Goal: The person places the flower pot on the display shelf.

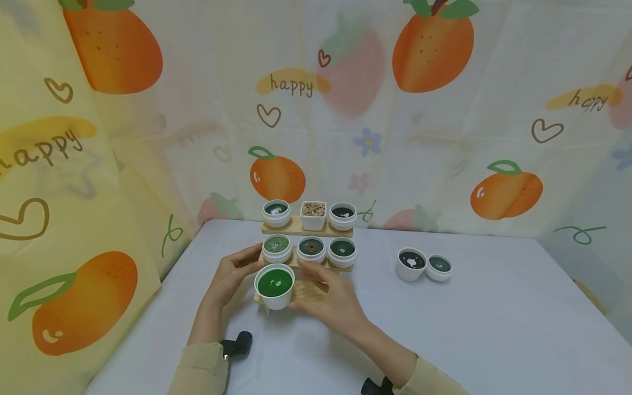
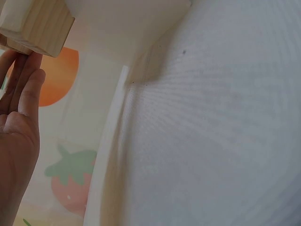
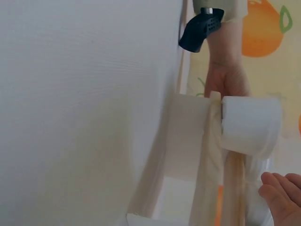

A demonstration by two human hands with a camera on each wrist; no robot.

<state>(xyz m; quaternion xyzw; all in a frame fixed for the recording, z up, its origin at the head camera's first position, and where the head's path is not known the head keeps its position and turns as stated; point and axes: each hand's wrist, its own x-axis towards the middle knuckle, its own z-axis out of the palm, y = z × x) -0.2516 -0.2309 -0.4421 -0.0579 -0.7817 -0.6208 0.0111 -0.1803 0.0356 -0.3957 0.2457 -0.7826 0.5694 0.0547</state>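
A tiered wooden stand (image 1: 316,291) holds white cups on its steps. On the left of the lowest step sits a white cup of bright green stuff (image 1: 275,283). My left hand (image 1: 228,281) is at the stand's left end, its fingers stretched out to the wooden end (image 2: 49,30); firm contact is hard to tell. Just right of the green cup is my right hand (image 1: 333,300), fingers loosely bent. In the right wrist view a small gap separates its fingertips from the cup's white side (image 3: 249,125).
The middle step bears a row of round cups (image 1: 311,249). On the top step, a square cup of grainy bits (image 1: 313,215) stands between two round ones. Two more cups, one larger (image 1: 411,265) and one smaller (image 1: 439,267), stand on the white table (image 1: 494,329) at right.
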